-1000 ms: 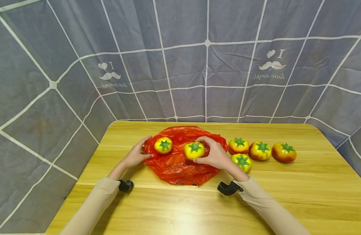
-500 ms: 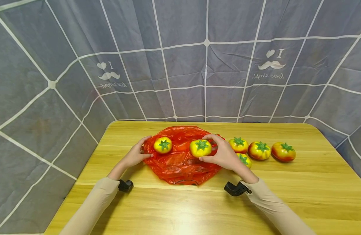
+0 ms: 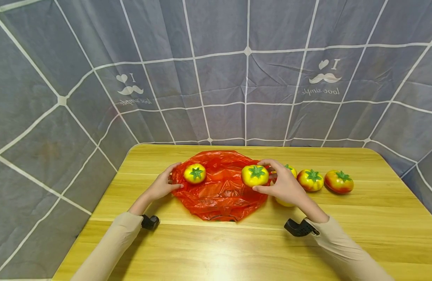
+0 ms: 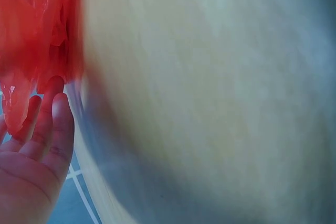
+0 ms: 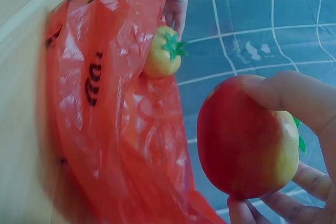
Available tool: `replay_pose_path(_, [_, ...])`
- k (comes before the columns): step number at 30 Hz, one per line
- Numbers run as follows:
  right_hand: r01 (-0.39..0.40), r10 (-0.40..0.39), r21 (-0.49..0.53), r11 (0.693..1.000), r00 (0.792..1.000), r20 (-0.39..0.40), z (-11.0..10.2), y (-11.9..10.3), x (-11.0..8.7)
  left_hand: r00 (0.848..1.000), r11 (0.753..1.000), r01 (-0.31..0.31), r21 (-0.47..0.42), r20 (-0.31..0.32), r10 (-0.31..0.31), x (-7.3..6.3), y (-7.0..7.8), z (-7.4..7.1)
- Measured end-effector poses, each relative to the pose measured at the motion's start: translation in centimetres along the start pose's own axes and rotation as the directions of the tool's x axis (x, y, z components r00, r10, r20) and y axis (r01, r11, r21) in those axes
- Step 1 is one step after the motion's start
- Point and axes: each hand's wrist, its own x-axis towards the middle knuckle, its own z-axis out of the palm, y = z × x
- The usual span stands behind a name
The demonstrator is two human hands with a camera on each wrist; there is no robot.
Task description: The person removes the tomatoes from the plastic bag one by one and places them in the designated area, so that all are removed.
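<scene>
A crumpled red plastic bag (image 3: pixel 219 197) lies spread on the wooden table. One yellow tomato (image 3: pixel 195 173) with a green star-shaped calyx rests on the bag's left part. My left hand (image 3: pixel 161 186) is at the bag's left edge, thumb and fingers spread apart; in the left wrist view its long fingers (image 4: pixel 61 124) touch the red plastic. My right hand (image 3: pixel 285 185) grips another tomato (image 3: pixel 254 177) between thumb and fingers, over the bag's right side. The right wrist view shows this tomato's red and yellow side (image 5: pixel 244 140), held apart from the bag.
To the right of the bag stand more tomatoes, including a red-yellow one (image 3: pixel 310 180) and another (image 3: pixel 339 182) farther right. Two others are partly hidden behind my right hand. A grey grid-patterned curtain (image 3: pixel 223 78) hangs behind the table (image 3: pixel 202 249).
My right hand has moved to the right with the tomato, from the bag's middle to its right side, covering two tomatoes there. The left hand and the other tomato have stayed put.
</scene>
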Motion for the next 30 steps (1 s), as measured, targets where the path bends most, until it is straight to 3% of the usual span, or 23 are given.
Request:
replay_pose_path(6, [0.002, -0.002, 0.006, 1.0, 1.0, -0.029, -0.8, 0.7, -0.8, 0.997, 0.997, 0.075, 0.006, 0.002, -0.075, 0.2, 0.1, 0.1])
replay_pose_path(15, [0.023, -0.026, -0.037, 0.999, 0.996, -0.081, -2.1, 2.0, -2.2, 0.997, 0.997, 0.073, 0.015, -0.002, -0.073, 0.2, 0.3, 0.1])
replay_pose_path(30, [-0.008, -0.015, -0.113, 0.994, 0.98, -0.199, -4.6, 3.4, -4.4, 0.997, 0.997, 0.074, 0.028, -0.005, -0.073, 0.3, 0.5, 0.0])
